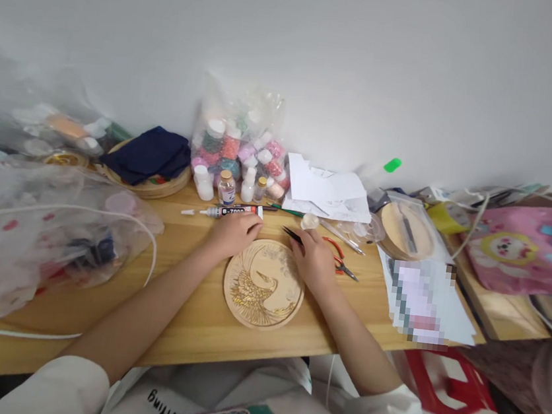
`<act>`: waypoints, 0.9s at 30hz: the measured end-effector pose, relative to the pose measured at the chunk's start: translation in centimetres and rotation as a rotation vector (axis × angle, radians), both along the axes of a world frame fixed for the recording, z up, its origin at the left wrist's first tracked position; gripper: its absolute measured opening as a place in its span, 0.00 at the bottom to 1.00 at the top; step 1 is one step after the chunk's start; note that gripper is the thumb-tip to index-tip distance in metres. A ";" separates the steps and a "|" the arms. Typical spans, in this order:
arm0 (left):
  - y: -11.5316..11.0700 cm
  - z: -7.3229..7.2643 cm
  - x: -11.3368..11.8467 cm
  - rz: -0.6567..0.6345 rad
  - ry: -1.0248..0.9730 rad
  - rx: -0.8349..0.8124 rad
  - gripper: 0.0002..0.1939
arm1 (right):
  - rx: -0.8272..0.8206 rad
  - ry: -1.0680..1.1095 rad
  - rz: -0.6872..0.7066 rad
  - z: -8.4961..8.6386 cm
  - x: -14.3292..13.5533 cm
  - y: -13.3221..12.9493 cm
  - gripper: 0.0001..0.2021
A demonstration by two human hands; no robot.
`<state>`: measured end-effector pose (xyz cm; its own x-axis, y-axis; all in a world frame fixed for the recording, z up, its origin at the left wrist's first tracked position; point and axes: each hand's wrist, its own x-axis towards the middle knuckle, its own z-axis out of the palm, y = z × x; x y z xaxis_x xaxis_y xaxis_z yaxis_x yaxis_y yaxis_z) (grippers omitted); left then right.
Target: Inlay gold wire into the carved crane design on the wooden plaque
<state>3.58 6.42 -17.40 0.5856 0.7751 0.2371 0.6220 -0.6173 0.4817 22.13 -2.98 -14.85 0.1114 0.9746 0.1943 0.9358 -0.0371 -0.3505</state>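
A round wooden plaque (264, 285) with a golden bird design lies flat on the wooden table (182, 329) in front of me. My left hand (235, 234) rests at its upper left edge, fingers curled; whatever they hold, if anything, is hidden. Just behind that hand lies a B-7000 glue tube (228, 211). At the plaque's upper right edge, my right hand (314, 259) is closed on black tweezers (293, 235), whose tips point left. A small clear round container (309, 221) sits just behind the right hand.
Red-handled pliers (343, 266) lie right of my right hand. Small bottles (227, 188) and a bag of colored jars stand behind. White papers (325, 189), a wooden disc (405, 232) and a pink bag (525, 252) are rightward. A plastic bag (54, 228) and white cable are left.
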 end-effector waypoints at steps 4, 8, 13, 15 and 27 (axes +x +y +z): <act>-0.1 0.1 0.0 0.018 -0.010 -0.030 0.10 | 0.078 -0.041 -0.120 0.7 1.6 0.2 0.12; -0.2 0.3 -0.1 0.018 -0.012 -0.057 0.10 | 0.100 -0.051 -0.182 1.1 3.4 1.6 0.18; -0.3 0.6 -0.2 0.001 -0.005 -0.081 0.11 | 0.042 -0.042 -0.159 0.9 3.4 2.9 0.19; -0.3 0.7 -0.2 0.001 -0.005 -0.086 0.11 | 0.031 -0.037 -0.158 1.0 3.1 3.3 0.17; -0.3 1.0 -0.3 -0.014 0.004 -0.113 0.12 | 0.029 0.160 0.005 6.7 2.3 3.6 0.16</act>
